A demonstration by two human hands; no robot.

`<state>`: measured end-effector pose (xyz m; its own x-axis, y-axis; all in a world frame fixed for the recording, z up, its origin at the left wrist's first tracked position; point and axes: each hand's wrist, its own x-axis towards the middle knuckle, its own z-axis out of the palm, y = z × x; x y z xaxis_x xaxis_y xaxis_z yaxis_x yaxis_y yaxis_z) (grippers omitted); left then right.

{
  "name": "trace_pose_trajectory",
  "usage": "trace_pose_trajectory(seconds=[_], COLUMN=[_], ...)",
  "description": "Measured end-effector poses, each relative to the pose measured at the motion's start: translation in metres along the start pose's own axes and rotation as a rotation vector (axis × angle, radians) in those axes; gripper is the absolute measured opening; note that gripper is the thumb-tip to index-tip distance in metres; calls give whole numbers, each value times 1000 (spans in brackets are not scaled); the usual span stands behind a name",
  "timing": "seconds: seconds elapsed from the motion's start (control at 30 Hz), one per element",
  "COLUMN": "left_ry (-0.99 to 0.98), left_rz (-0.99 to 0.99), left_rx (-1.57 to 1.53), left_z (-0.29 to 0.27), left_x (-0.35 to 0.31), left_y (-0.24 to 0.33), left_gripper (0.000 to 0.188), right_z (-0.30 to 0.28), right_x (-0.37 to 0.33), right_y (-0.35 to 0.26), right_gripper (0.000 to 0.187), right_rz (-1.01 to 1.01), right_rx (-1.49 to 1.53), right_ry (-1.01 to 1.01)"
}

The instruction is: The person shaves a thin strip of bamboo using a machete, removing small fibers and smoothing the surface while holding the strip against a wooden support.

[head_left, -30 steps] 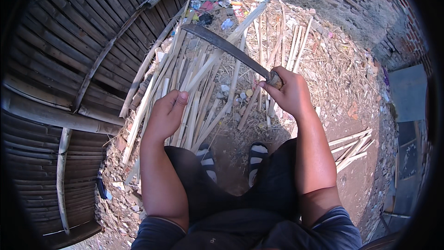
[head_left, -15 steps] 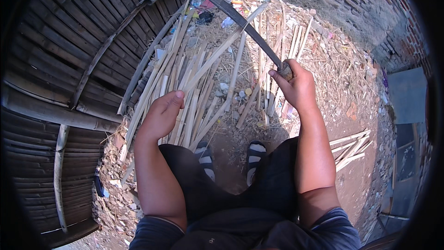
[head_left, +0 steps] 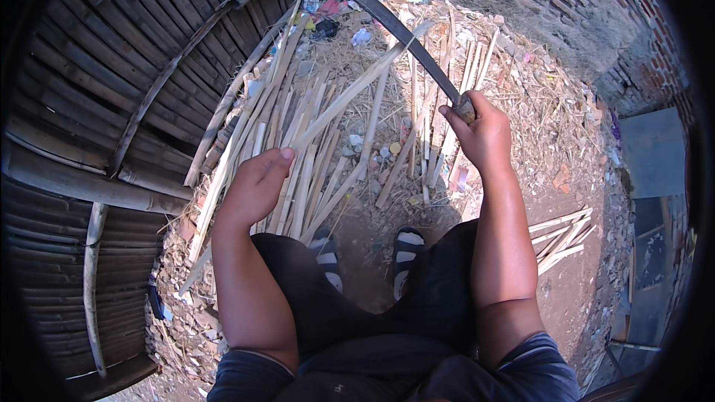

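Observation:
My left hand (head_left: 257, 184) is closed round the near end of a long, pale bamboo strip (head_left: 346, 95), which slants away up and to the right. In my right hand (head_left: 488, 134) is the handle of a machete (head_left: 437, 73) with a long, dark, slightly curved blade. The blade points up and to the left and crosses the strip close to its far end. Whether the edge bites into the strip I cannot tell. Under both hands, many more bamboo strips (head_left: 307, 179) lie on the ground, mostly pointing away from me.
A slatted bamboo wall (head_left: 160, 67) stands on the left, a brick wall (head_left: 596, 0) at the far right. A small stack of strips (head_left: 562, 238) lies beside my right forearm. Litter (head_left: 328, 11) and dry straw cover the far ground. My sandalled feet (head_left: 406, 253) are below.
The machete blade now crosses the strip nearer its far end than before. That end of the strip has dipped a little. Both hands keep their grip.

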<state>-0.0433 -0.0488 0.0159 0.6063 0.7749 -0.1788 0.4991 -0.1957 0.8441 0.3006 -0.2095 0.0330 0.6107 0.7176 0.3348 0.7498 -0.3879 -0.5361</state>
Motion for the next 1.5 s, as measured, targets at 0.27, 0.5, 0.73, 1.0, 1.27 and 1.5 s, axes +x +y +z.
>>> trace_pose_trajectory(seconds=[0.27,0.5,0.73,1.0,1.27,1.5], left_ry=[-29,-20,18,24,-22,48], left_rz=[-47,3,55,33,74,54], left_rx=[-9,9,44,-6,-40,-12], left_z=[-3,-1,-3,-4,2,1], left_x=[-4,0,-3,-5,2,0], left_y=[7,-3,1,7,-1,2], left_gripper=[48,49,54,54,53,56], right_z=[7,-1,3,4,10,7], right_x=[-15,-1,-7,9,-8,-17], right_y=[-17,4,-7,44,5,-18], right_gripper=[35,33,33,47,25,46], right_rz=[-308,-17,-162,291,54,-283], right_rx=[-89,-1,-141,255,375,111], right_ry=[-72,55,-33,192,-38,-65])
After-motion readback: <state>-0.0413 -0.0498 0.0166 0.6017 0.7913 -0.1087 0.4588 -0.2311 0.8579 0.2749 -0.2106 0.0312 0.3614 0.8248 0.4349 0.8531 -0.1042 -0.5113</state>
